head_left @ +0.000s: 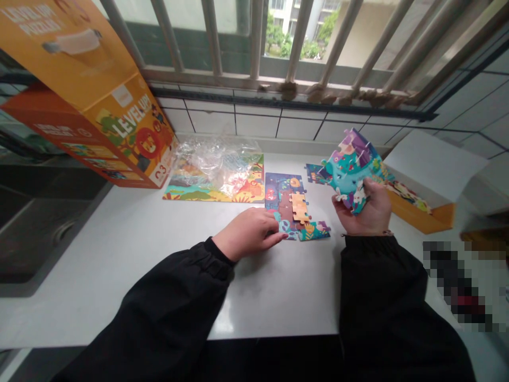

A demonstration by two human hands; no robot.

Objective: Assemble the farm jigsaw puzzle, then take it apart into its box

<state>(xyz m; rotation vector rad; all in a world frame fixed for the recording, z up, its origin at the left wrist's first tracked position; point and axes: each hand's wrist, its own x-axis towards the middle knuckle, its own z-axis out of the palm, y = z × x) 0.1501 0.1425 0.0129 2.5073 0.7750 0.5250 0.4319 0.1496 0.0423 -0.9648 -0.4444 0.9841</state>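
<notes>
My right hand (pixel 365 208) is curled shut around a thick bunch of blue, green and purple cardboard jigsaw pieces (pixel 350 172), with the thumb lying over them. My left hand (pixel 248 233) is open and low, holding nothing, and its fingertips (pixel 278 237) are at the near edge of a half-made jigsaw of dark blue and teal pieces (pixel 283 193) on the white counter (pixel 151 297). A few tan pieces (pixel 299 208) lie in the middle of that jigsaw. I think a soft, flat touch is best here, because a hard push could shove loose pieces out of line. A firm hold on the bunch is good too, since the top pieces stick out and could slip. The jigsaw sits between my hands, so they have to work close together. A big orange cardboard box (pixel 131 127) leans up at the far left, near a clear plastic bag (pixel 210 164) that lies on a bright jungle jigsaw (pixel 246 190). That jungle jigsaw is just beside my half-made one, so my left hand must mind it. An open orange box with a white flap (pixel 421 207) is near my right hand, and a steel sink (pixel 35 233) is past the counter's left edge.
</notes>
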